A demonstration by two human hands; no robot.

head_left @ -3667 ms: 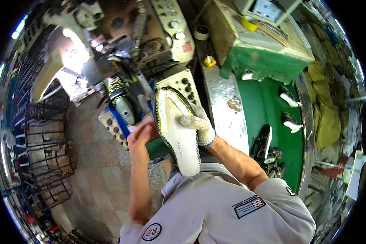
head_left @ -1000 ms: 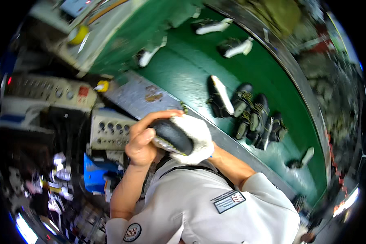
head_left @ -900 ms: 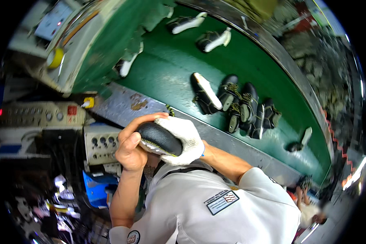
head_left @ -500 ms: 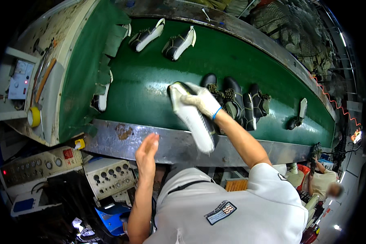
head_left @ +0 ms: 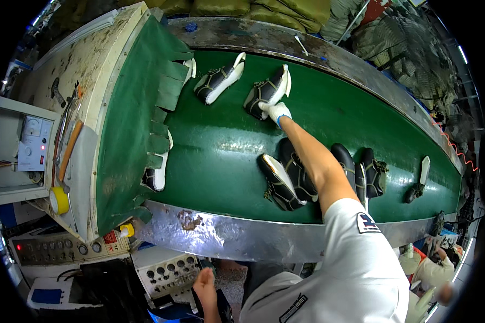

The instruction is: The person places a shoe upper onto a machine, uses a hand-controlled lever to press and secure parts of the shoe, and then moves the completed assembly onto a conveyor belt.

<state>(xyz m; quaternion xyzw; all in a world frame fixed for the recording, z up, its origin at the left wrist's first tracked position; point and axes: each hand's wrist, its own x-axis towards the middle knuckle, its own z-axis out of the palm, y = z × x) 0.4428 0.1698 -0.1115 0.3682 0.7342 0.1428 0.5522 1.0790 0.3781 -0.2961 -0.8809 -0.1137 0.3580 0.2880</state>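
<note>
My right hand (head_left: 276, 111), in a white glove, reaches across the green conveyor belt (head_left: 215, 172). Its fingers close on the toe end of a dark, soleless shoe (head_left: 272, 90), which lies on its side with its white underside showing. My bare left hand (head_left: 205, 285) hangs low, off the belt's near edge. Nothing is in it, and its fingers look loosely bent and apart from any object. Closer to me, another dark shoe with a white underside (head_left: 280, 180) leans beside a row of black shoes (head_left: 342, 161), partly covered by my right forearm.
Another shoe (head_left: 221, 78) lies farther left on the belt. A green strip curtain (head_left: 170, 86) hangs at the machine's mouth, with a shoe (head_left: 157, 175) partly under it. A metal rail (head_left: 226, 237) edges the near side. At far right lies a small shoe (head_left: 417, 185).
My right hand has let go of the shoe it held, now by the row, and has reached far across to grasp another. My left hand has dropped lower in view.
</note>
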